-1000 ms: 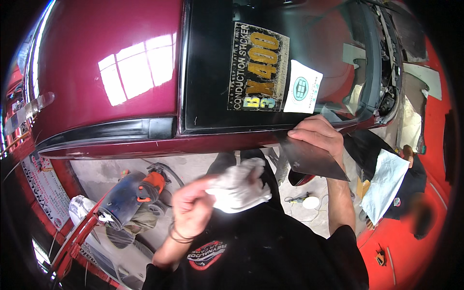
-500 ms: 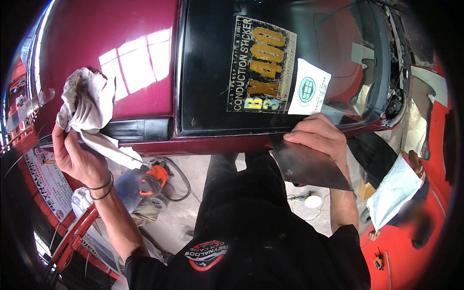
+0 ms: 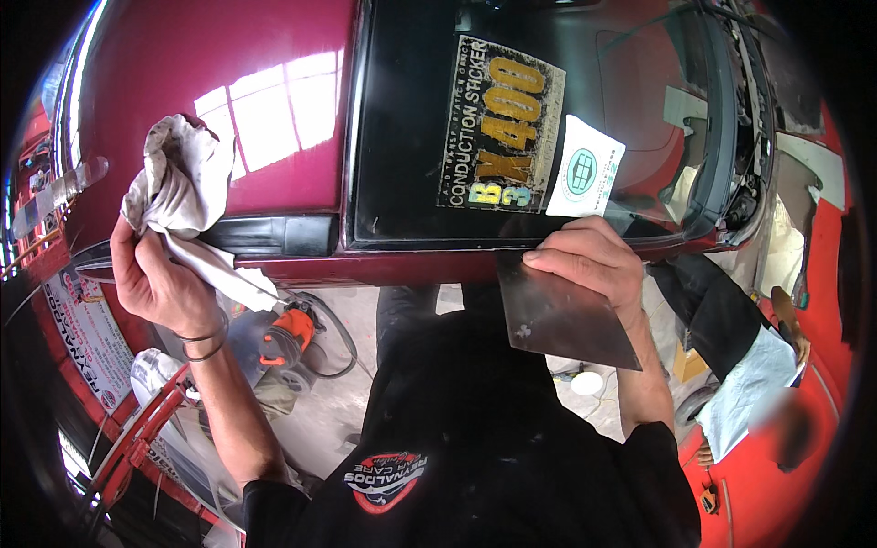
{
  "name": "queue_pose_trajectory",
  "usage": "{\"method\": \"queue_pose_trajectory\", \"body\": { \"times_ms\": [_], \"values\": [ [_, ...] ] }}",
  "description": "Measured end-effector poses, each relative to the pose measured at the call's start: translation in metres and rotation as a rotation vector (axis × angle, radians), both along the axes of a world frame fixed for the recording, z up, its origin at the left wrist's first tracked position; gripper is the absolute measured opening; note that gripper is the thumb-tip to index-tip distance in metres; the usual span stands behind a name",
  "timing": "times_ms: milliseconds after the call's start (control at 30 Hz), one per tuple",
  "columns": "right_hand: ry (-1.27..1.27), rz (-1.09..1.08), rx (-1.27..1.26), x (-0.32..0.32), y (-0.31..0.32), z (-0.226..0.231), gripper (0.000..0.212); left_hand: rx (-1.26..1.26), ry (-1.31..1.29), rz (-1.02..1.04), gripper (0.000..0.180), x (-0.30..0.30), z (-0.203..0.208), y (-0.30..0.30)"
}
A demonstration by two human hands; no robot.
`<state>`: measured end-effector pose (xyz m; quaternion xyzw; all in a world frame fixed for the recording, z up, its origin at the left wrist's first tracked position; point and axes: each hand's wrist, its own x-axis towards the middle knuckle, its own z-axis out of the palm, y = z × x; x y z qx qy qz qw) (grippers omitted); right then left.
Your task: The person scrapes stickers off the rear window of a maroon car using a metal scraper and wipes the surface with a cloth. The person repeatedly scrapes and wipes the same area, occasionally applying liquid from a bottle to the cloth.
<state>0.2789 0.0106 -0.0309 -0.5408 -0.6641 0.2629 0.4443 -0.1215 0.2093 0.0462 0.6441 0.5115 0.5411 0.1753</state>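
My left hand [image 3: 169, 283] pinches a white, dark-stained rag [image 3: 187, 173] above the maroon car panel [image 3: 274, 27], and a loose end hangs over the black trim. At the lower edge of the dark window glass [image 3: 397, 173], my right hand [image 3: 594, 260] grips a thin, dark, stiff-looking sheet [image 3: 562, 310] between thumb and fingers. The sheet slants down in front of the car's side. Beside the right fingers, a white square sticker [image 3: 585, 169] shows on the glass, next to a larger worn sticker with yellow characters [image 3: 502, 128].
Below the car at left, an orange-and-black power tool [image 3: 288, 336] with a hose rests by a drum-like object. A red metal frame [image 3: 137, 447] stands at far left. At right, another person holds a pale blue sheet [image 3: 754, 393] near a red floor area [image 3: 758, 502].
The view has shifted slightly. My left hand and the rag sit a little further right, while the dark sheet's lower end has swung left. The other person's pale sheet has dropped lower.
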Motion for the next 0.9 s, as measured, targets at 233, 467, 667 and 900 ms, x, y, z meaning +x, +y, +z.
{"method": "queue_pose_trajectory", "body": {
  "times_ms": [233,467,667,900],
  "values": [
    [0.005,0.004,-0.031,-0.013,0.005,0.015,0.034,-0.017,-0.001,-0.021,0.031,-0.010,-0.004,0.005],
    [0.085,-0.042,-0.019,0.008,-0.007,0.008,0.037,-0.027,-0.028,-0.039,0.031,-0.012,-0.006,0.005],
    [0.017,-0.021,-0.012,-0.007,0.004,0.006,0.035,0.016,0.013,-0.001,0.034,-0.002,-0.003,0.002],
    [-0.012,0.007,-0.065,-0.005,0.007,0.009,0.034,0.013,0.027,0.007,0.034,-0.001,-0.003,0.000]
  ]
}}
